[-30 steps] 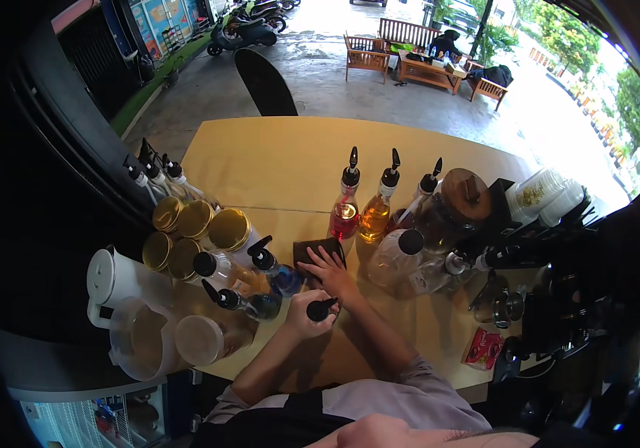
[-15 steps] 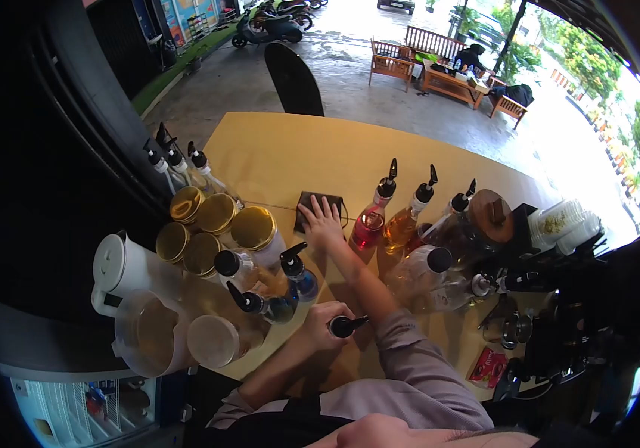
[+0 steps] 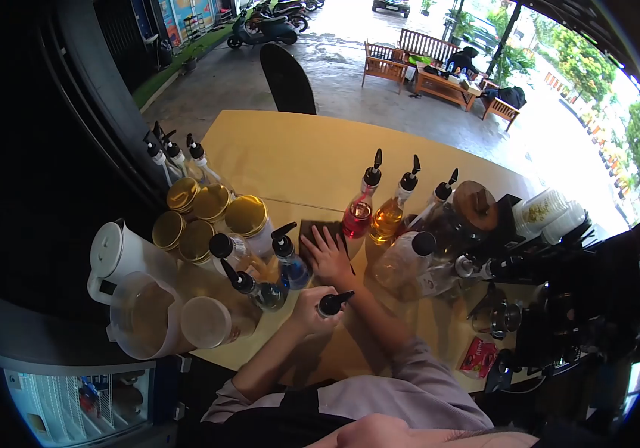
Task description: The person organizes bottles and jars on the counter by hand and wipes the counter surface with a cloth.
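Dk cloth [image 3: 308,228] under R grip [image 3: 329,260], blk-top btl [image 3: 333,303] in L grip [image 3: 309,310]

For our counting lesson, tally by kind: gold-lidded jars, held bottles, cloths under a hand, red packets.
Gold-lidded jars: 5
Black-topped bottle in the left hand: 1
Dark cloth under the right hand: 1
Red packet: 1
Total: 8

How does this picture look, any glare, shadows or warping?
Head view: glare bleaches the pavement at upper right; the wide lens bows the table's far edge; shadows fall on it between the forearms; the dark cloth under the right hand shows little detail; gold lids catch highlights.
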Demonstrator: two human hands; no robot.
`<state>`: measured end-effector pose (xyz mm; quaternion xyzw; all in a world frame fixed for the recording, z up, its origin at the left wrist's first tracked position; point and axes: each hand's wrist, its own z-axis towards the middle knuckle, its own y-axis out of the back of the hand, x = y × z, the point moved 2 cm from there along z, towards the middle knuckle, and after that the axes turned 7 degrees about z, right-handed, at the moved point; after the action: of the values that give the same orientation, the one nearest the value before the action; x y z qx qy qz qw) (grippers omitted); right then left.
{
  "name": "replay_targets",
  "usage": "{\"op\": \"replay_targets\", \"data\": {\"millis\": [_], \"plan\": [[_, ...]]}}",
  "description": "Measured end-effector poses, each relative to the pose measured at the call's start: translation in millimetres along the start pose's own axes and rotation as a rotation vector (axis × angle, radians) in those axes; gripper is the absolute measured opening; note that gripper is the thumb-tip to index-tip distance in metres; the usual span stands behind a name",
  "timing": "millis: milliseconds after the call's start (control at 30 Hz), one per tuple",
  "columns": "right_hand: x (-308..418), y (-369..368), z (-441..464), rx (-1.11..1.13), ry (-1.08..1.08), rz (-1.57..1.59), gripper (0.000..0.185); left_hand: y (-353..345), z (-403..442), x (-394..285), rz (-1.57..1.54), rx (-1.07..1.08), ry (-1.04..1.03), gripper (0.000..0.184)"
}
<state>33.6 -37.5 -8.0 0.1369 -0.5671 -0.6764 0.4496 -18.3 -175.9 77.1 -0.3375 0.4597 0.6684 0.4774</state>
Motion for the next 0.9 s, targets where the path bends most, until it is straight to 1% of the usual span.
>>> {"op": "replay_targets", "data": {"millis": [67,100,167,300,367,467,533,600,667,733,800,833,867,900], "plan": [[-1.7,2.7,-30.7,-0.033,0.058,0.036,0.063,2.4,1.1,-5.2,0.005,0.003,0.005,0.021],[-0.3,7.2,-38.1,-0.035,0.055,0.033,0.063,4.2,0.2,-7.7,0.003,0.006,0.003,0.021],[1.2,13.5,-49.6,-0.005,0.02,0.091,0.064,4.6,-5.0,-9.1,0.02,0.09,0.063,0.018],[1.6,13.3,-35.7,0.019,0.035,0.082,0.065,5.2,-14.3,-0.5,0.046,0.086,0.047,0.02],[0.2,12.1,-19.8,0.085,0.0,0.075,0.06,8.3,-13.2,-7.6,0.073,0.103,0.01,0.024],[-1.9,2.2,7.3,0.091,-0.021,0.09,0.062,7.4,-14.9,-3.7,0.046,0.1,-0.015,0.029],[-3.2,2.6,31.3,0.119,-0.021,0.12,0.059,8.3,-14.1,-4.1,0.042,0.106,-0.029,0.031],[-4.9,-3.5,57.6,0.207,0.054,0.152,0.055,9.7,-11.9,-7.1,0.041,0.115,-0.045,0.032],[-6.1,-13.4,85.5,0.238,0.064,0.172,0.054,11.0,-9.8,-11.9,0.011,0.132,-0.024,0.032],[-3.0,-23.2,113.4,0.35,0.033,0.159,0.064,11.2,-7.8,-18.5,0.017,0.118,-0.022,0.031],[2.4,-30.5,133.9,0.322,0.057,0.165,0.067,11.4,-7.9,-22.8,0.023,0.102,-0.018,0.03],[6.1,-34.0,143.5,0.324,0.07,0.211,0.064,10.8,-9.0,-23.2,0.025,0.111,0.017,0.022],[9.6,-37.9,153.0,0.326,0.08,0.259,0.061,11.8,-8.7,-23.3,0.027,0.122,0.054,0.018],[11.9,-44.1,162.6,0.327,0.134,0.228,0.049,13.8,-7.8,-24.1,0.006,0.158,0.078,0.017]]}}
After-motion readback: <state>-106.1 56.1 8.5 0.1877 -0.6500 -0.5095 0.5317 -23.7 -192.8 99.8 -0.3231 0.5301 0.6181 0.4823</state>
